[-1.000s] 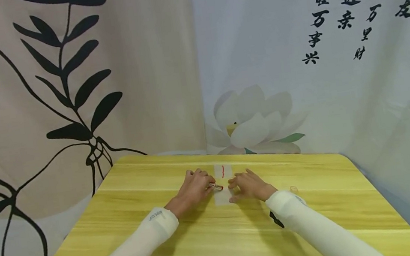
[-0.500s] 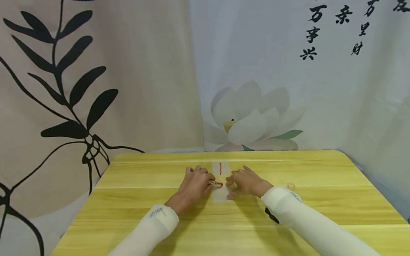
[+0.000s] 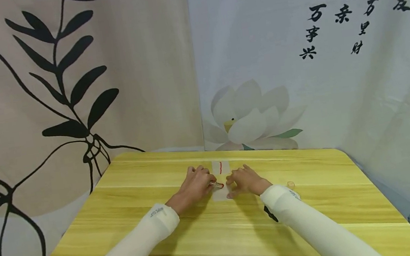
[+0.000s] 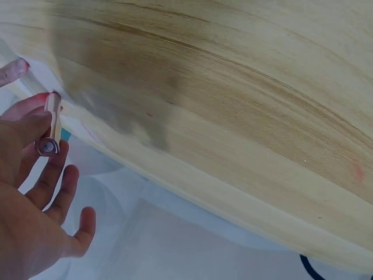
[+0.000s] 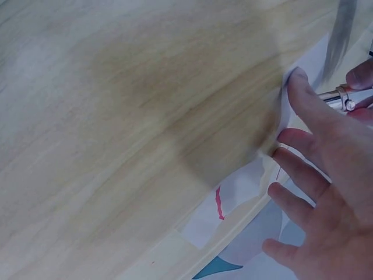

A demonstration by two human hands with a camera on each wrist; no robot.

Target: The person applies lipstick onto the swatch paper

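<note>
My left hand (image 3: 195, 184) pinches a slim metallic lipstick (image 3: 217, 184) with a red tip between thumb and forefinger, just over the white paper strip (image 3: 219, 195). In the left wrist view the other fingers are spread away from the lipstick (image 4: 52, 123). Opposite it, my right hand (image 3: 246, 181) rests at the strip's right edge. In the right wrist view its thumb and forefinger touch the paper (image 5: 317, 61), whose edge lifts slightly; the other fingers are loosely extended. A red stroke (image 3: 220, 168) marks the strip's far end. The hands partly hide the strip's middle.
The yellow wood-grain table (image 3: 190, 251) ends at a back edge close beyond the paper. A printed curtain (image 3: 158, 65) hangs behind it. A faint reddish loop (image 3: 291, 184) lies right of my right hand. A black piece (image 3: 270, 213) shows beneath the right sleeve.
The head view has shifted slightly, moving the whole scene a little up and left over the second. Both hands, the lipstick and the paper keep nearly the same places relative to each other.
</note>
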